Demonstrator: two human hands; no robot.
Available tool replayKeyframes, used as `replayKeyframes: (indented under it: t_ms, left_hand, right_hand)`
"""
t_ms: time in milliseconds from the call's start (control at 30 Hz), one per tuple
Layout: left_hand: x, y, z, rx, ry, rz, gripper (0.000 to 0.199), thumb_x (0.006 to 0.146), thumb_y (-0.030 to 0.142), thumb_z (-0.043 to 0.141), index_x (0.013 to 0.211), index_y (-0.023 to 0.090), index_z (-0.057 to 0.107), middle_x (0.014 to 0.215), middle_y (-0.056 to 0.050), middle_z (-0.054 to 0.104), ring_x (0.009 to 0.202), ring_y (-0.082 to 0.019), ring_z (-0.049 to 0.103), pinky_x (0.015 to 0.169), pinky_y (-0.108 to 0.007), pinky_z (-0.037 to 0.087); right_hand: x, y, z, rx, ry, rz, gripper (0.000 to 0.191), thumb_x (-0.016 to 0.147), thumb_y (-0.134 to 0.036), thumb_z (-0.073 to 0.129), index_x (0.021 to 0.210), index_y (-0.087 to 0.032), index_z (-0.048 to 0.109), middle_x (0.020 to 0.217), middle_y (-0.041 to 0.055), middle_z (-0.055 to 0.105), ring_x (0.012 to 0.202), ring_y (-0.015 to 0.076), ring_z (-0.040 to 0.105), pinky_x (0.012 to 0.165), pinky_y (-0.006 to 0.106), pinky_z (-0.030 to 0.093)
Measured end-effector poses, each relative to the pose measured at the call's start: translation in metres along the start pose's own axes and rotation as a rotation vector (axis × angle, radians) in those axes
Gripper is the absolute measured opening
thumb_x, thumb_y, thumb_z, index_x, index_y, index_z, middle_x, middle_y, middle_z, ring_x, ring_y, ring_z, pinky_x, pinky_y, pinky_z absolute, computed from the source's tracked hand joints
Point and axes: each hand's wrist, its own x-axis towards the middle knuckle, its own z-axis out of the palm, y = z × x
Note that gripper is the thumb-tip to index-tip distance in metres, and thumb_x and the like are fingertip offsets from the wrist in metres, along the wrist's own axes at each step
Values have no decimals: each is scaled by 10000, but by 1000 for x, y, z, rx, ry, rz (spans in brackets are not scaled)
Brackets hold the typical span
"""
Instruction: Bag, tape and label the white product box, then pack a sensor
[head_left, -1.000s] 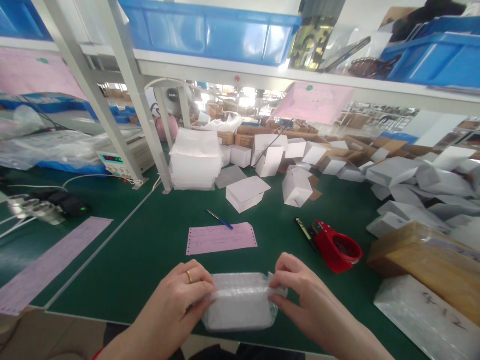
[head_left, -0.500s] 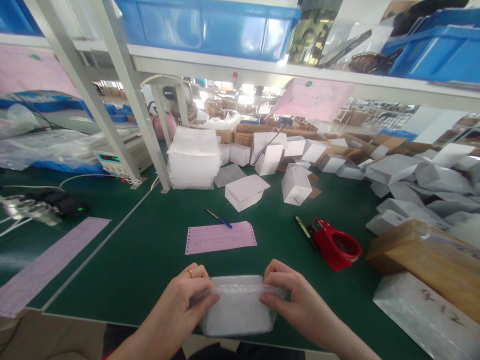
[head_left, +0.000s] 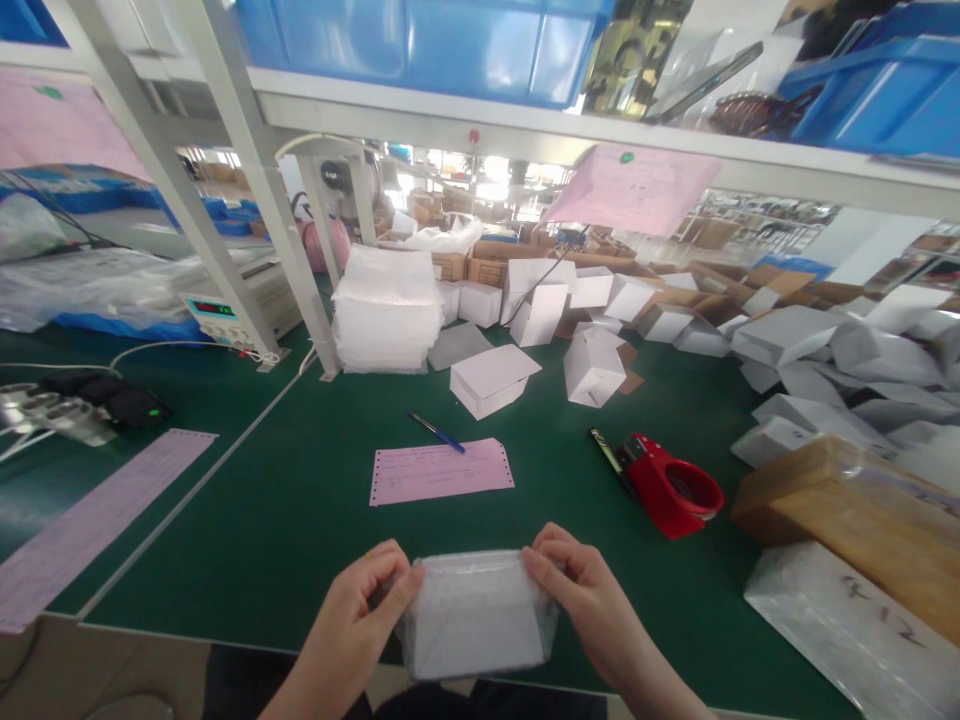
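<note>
Green flat-topped bench (head_left: 285, 530); along its near edge, a white oblong package in clear plastic wrap (head_left: 480, 625), probably light and slippery, best gripped at its ends. Left hand (head_left: 358, 612) and right hand (head_left: 585, 590) pinch its far corners.

Packing workshop | green bench (head_left: 285, 520) | heaped white cartons (head_left: 784, 337) | red tape dispenser (head_left: 654, 490) | shelved blue bins (head_left: 420, 50)

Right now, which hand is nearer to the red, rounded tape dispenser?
Right. Your right hand is left of the red tape dispenser, closer to you; your left hand is farther, at the left edge of the clear-wrapped white box.
</note>
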Motion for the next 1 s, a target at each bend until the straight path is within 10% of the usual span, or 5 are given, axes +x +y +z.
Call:
replayKeyframes:
  t_ms: [633, 800, 1000]
  left_hand:
    - [-20, -61, 55, -248, 322, -132, 432, 1041, 643, 411, 1003, 252, 592, 1032, -37, 695, 1014, -241, 656, 896, -328, 578]
    - [-18, -39, 55, -224, 323, -30, 449, 1066, 622, 386, 836, 252, 495, 733, 38, 487, 670, -186, 515, 623, -282, 469]
    - [-14, -32, 37, 210, 522, 416, 113, 1058, 246, 480, 988, 236, 569, 951, -20, 556, 869, -193, 573, 775, -293, 475]
  right_hand:
    - [-4, 38, 53, 208, 328, 7, 697, 893, -908, 451, 666, -254, 370, 647, -42, 323, 597, 155, 301, 550, 292, 293]
    - [-5, 45, 57, 305, 341, 3, 669, 912, -869, 493, 695, -246, 385, 674, -45, 333, 617, 158, 311, 566, 284, 310]
    - [-5, 52, 59, 381, 327, 18, 646, 902, -855, 539, 744, -239, 424, 690, -51, 375, 618, 150, 354, 567, 266, 355]
